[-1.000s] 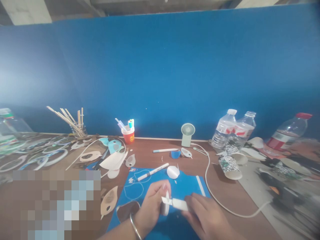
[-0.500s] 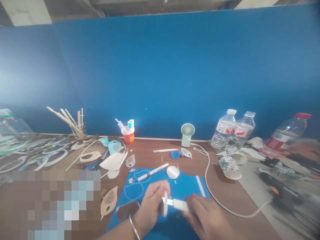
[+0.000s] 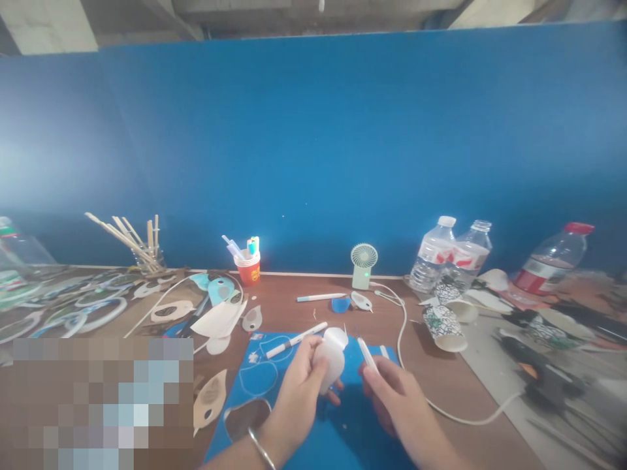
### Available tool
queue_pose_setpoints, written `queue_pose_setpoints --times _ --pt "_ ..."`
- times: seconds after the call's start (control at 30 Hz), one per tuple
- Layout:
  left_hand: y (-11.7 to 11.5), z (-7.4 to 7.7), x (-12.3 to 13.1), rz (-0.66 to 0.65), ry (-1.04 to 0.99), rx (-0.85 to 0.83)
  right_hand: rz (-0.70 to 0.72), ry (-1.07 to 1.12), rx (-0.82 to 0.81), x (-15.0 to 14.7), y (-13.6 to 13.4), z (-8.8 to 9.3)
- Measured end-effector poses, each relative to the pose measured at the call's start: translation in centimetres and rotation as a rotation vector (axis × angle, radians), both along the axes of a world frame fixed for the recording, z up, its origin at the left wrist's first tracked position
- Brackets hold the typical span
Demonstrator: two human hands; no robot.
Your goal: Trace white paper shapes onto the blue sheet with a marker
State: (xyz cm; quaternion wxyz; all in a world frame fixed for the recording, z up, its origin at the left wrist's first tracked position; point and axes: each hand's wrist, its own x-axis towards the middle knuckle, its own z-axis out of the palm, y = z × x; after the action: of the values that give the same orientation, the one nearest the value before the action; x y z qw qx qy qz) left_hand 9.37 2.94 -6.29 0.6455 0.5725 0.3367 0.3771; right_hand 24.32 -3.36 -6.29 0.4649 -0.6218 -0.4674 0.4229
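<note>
Blue partition boards back a brown wooden table (image 3: 313,313) scattered with paper scraps. On it, a red paper cup (image 3: 247,268) holds several markers upright, a clear glass jar (image 3: 145,258) at the back left holds a fan of thin wooden sticks, and three clear plastic water bottles (image 3: 434,254) stand at the right beside a patterned paper cup (image 3: 443,328) lying on its side. A small pale-green fan (image 3: 363,264) stands at the back with a white cable (image 3: 406,339) curving away from it. A blue paper sheet (image 3: 353,431) with white drawn outlines lies under the hands, a white marker (image 3: 296,339) resting on it. The left hand (image 3: 300,391) pinches a smooth white oval paper cutout (image 3: 330,365) above the sheet, fingers closed on its edge. The right hand (image 3: 392,398) grips a slim white craft knife (image 3: 366,354), its tip just beside the cutout.
</note>
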Motion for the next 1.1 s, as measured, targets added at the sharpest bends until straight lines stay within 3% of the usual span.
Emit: queue_pose_setpoints --times 0.07,0.37,0.8,1.0,1.1 --pt "0.0 -0.1 0.2 -0.006 -0.029 0.007 0.018 0.134 -0.068 -0.3 0.4 0.0" --pt "0.0 0.1 -0.1 -0.005 0.097 0.149 -0.101 0.241 -0.112 -0.7 0.7 -0.2" --pt "0.9 0.7 -0.6 0.133 0.303 0.403 -0.101 0.245 -0.098 -0.9 0.6 0.3" --pt "1.2 0.6 -0.9 0.246 0.296 0.322 -0.137 0.322 -0.065 -0.6 0.7 0.1" --pt "1.3 0.4 -1.0 0.239 0.311 0.266 -0.128 0.354 -0.054 -0.3 0.8 -0.4"
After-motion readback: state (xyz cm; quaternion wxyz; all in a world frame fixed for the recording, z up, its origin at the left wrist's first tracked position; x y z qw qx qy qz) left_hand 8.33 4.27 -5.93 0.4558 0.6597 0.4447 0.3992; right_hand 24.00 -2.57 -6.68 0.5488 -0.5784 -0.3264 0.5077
